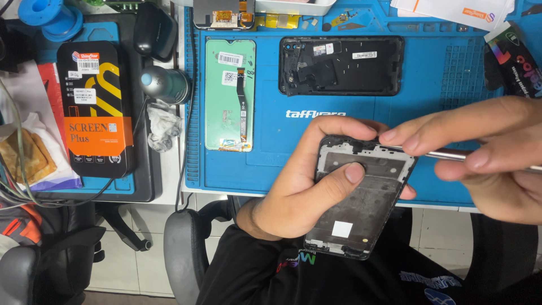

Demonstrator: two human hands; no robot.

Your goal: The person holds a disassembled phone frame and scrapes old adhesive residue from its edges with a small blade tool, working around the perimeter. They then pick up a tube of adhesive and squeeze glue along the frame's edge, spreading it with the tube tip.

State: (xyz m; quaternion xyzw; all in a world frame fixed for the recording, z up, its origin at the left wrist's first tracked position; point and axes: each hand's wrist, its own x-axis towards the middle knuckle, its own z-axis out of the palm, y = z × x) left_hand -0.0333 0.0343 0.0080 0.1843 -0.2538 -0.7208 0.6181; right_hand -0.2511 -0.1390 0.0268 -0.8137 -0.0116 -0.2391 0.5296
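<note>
My left hand [305, 186] grips a black phone mid-frame [361, 203], bare of its screen, thumb pressed on its upper part. My right hand [485, 152] pinches a thin metal tool [446, 153] whose tip touches the frame's top right edge. Both are held above my lap, just in front of the blue work mat [440, 101]. On the mat lie a green-backed display panel [230, 93] with a flex cable and a black phone back housing [341, 65].
A black and orange screen box [96, 107] lies on the left, beside a small bottle [164, 85] and a crumpled wipe [164, 127]. A blue spool [48, 17] sits far left. Small parts line the mat's top edge. A chair armrest [183, 248] is below.
</note>
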